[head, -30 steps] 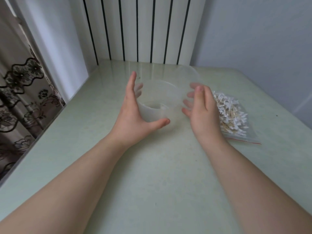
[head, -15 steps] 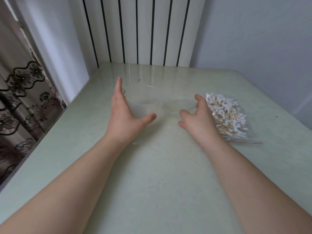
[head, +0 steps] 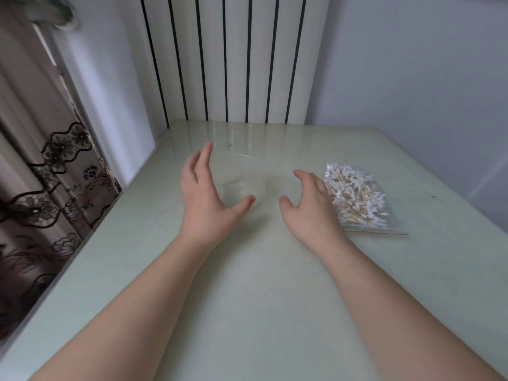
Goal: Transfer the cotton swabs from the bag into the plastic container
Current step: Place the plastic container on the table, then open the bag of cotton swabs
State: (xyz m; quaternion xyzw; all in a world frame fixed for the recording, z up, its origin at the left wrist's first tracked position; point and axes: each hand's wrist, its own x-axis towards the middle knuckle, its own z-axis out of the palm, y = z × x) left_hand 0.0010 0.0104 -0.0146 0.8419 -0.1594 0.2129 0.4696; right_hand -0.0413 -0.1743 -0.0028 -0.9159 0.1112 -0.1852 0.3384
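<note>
Nothing is judged transferred yet: the cotton swabs (head: 354, 193) are all seen inside the zip bag (head: 386, 224), right on the tabletop (head: 247, 298). The clear plastic container (head: 242, 177), seemingly empty, is flanked by left hand (head: 209, 200) and right hand (head: 309, 207), each grip released.

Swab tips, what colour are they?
The swab tips are white, clearest in the head view.

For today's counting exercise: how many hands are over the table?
2: the left hand left of the clear plastic container, the right hand between it and the bag of cotton swabs.
</note>
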